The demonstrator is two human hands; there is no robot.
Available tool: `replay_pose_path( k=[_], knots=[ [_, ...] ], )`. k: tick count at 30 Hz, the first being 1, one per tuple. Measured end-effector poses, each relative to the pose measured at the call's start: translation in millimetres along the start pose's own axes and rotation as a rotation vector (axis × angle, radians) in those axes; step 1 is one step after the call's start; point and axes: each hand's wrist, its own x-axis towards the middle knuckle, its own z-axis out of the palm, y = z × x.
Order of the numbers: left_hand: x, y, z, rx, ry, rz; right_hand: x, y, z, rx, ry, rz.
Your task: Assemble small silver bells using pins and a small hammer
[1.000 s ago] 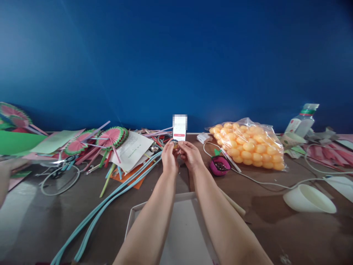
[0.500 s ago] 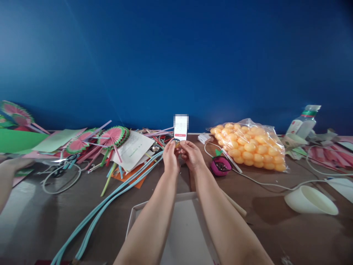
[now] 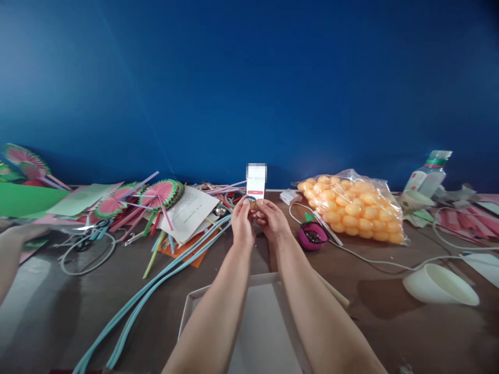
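Above the tray (image 3: 187,311), mid-table | left hand (image 3: 242,224) and right hand (image 3: 273,221) pinch one small round bead (image 3: 250,201) between closed fingertips | step: likely fitting or turning it | next: a steady grip, fine twist

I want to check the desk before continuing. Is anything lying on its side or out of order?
Yes. The white cup at the right lies tipped on its side on the table. Straws and paper fans lie in a loose heap at the left. Nothing looks spilled.
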Motion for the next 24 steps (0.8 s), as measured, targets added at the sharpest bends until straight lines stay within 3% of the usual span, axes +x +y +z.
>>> replay_pose_path(
  k=[24],
  knots=[
    [-1.2, 0.6, 1.1, -0.035, -0.03, 0.001, -1.2, -1.4, 0.9, -0.044, -0.031, -0.01]
  ],
)
